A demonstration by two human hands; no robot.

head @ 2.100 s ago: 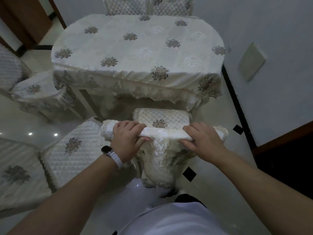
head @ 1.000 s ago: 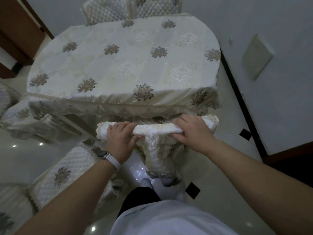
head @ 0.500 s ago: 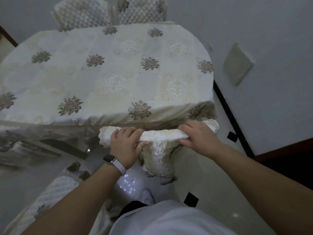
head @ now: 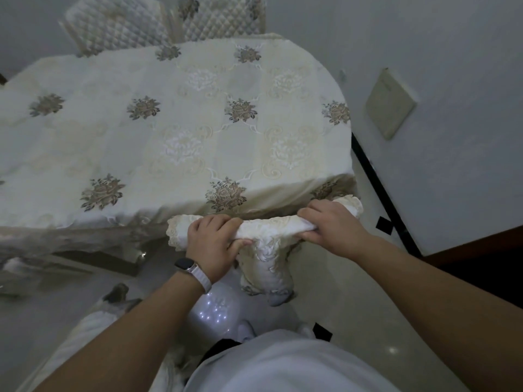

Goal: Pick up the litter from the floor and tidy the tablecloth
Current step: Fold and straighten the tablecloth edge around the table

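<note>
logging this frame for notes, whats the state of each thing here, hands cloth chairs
tablecloth: spread flat, edges draping down
left hand: gripping the embroidered roll, fingers curled over it
right hand: gripping the same roll near its right end
embroidered roll: held level at the tablecloth's near edge, a flap hanging from its middle
quilted chairs: upright beyond the tablecloth's far edge

Tablecloth (head: 198, 123), chair cover (head: 268, 267): embroid. cloth; floor (head: 325, 301) glossy tile.

An oval dining table (head: 343, 154) fills the upper left and centre of the frame, fully covered by a cream tablecloth (head: 175, 131) embroidered with flowers, draping over its edges.
</note>
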